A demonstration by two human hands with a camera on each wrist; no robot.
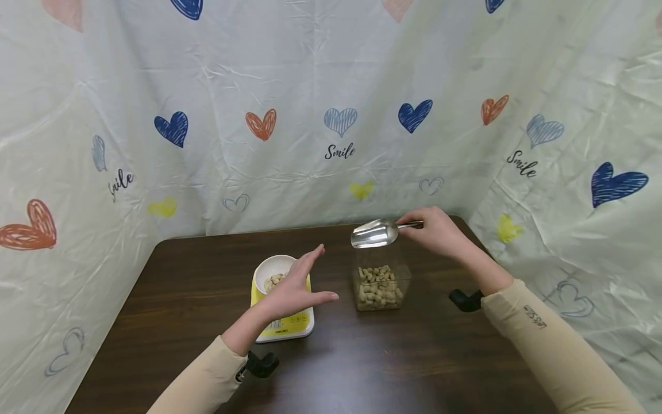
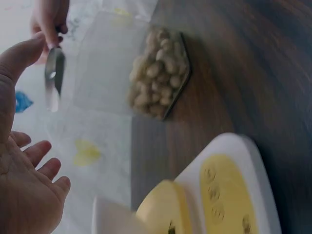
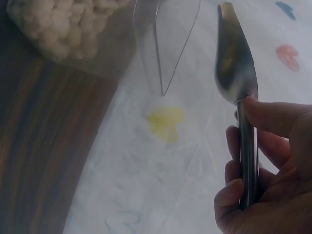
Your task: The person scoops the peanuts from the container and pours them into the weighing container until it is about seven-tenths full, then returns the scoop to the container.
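Observation:
My right hand [image 1: 434, 230] grips the handle of a metal scoop [image 1: 376, 233], fingers curled round it in the right wrist view. The scoop hangs above a clear plastic container [image 3: 122, 53] partly filled with peanuts in their shells [image 1: 380, 292]. My left hand [image 1: 292, 293] is spread with thumb and fingers apart and holds nothing. It is over the near right side of a yellow and white kitchen scale [image 1: 302, 325]. On the scale sits a white bowl [image 1: 266, 269] with some peanuts [image 1: 274, 280] inside, partly hidden by that hand.
Everything stands on a dark wooden table [image 1: 196, 305]. A white curtain [image 1: 289, 75] printed with hearts and words hangs behind the table and along both sides. A black wrist strap piece [image 1: 465, 300] juts from the right sleeve, another [image 1: 262, 364] from the left.

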